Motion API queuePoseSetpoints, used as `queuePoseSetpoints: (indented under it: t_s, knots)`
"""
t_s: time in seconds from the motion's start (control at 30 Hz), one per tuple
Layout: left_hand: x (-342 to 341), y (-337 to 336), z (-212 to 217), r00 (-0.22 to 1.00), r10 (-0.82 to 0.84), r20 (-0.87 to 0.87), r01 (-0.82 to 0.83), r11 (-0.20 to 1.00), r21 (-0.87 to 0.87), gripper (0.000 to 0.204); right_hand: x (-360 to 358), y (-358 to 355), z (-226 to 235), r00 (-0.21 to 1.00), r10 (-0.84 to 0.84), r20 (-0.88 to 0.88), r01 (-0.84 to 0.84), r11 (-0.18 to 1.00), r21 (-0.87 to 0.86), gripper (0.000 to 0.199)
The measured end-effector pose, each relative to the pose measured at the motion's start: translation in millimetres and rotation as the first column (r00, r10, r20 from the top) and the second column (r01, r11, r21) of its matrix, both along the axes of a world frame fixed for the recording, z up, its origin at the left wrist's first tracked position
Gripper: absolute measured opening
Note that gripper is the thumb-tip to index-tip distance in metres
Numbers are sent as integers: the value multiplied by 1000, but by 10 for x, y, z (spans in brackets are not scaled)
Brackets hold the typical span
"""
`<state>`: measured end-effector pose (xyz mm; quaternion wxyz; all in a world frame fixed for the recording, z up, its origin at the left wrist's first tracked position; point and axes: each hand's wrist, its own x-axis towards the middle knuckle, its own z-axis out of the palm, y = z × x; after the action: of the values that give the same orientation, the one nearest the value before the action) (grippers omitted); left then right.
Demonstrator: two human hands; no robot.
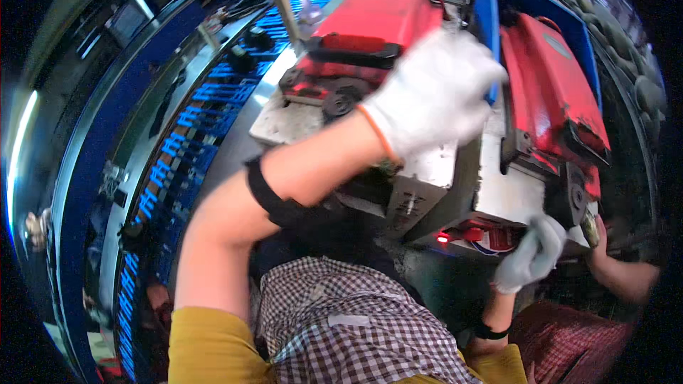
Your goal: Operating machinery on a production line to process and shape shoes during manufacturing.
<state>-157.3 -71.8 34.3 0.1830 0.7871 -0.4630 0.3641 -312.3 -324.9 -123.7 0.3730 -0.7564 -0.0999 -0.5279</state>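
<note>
My left hand (434, 92), in a white knit glove, reaches up across the middle and is blurred. It hovers over the gap between two red machines; its grip is unclear. The left red machine (377, 18) sits on a worn white base (284, 124). The right red machine (551, 78) stands on a white block (501, 188). My right hand (530, 256), also gloved, curls its fingers around the lower front corner of that block, beside a lit red switch (442, 238).
A blue bin wall (487, 0) rises behind my left hand. A long conveyor with blue-lit rollers (199, 121) runs along the left. Another person's bare forearm (626, 277) and a red checked garment (569, 341) are at the lower right.
</note>
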Motion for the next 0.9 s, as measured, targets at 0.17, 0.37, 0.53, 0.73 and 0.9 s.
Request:
queuePoseSetpoints:
  t_s: [0.17, 0.37, 0.53, 0.73, 0.9]
  knots:
    - [251, 1291, -14, 882, 339, -326, -333, 940, 77, 38, 521, 1195, 680, 449, 647, -616, -565, 740, 365, 33]
    - [342, 1301, -100, 875, 403, -268, -367, 914, 174, 46, 1100, 1923, 781, -222, 928, -299, -55, 294, 954, 36]
    - [497, 1320, -90, 789, 448, -420, -339, 888, 310, 51, 684, 2523, 693, -195, 954, -228, -52, 222, 974, 37]
    - [1080, 1108, 11, 835, 288, -469, -59, 894, 443, 58, 827, 2893, 463, -387, 835, -392, -308, 284, 908, 58]
    - [992, 1285, 430, 869, 342, -359, -133, 858, 496, 58, 784, 2458, 1024, -330, 368, -869, -755, 450, 478, 24]
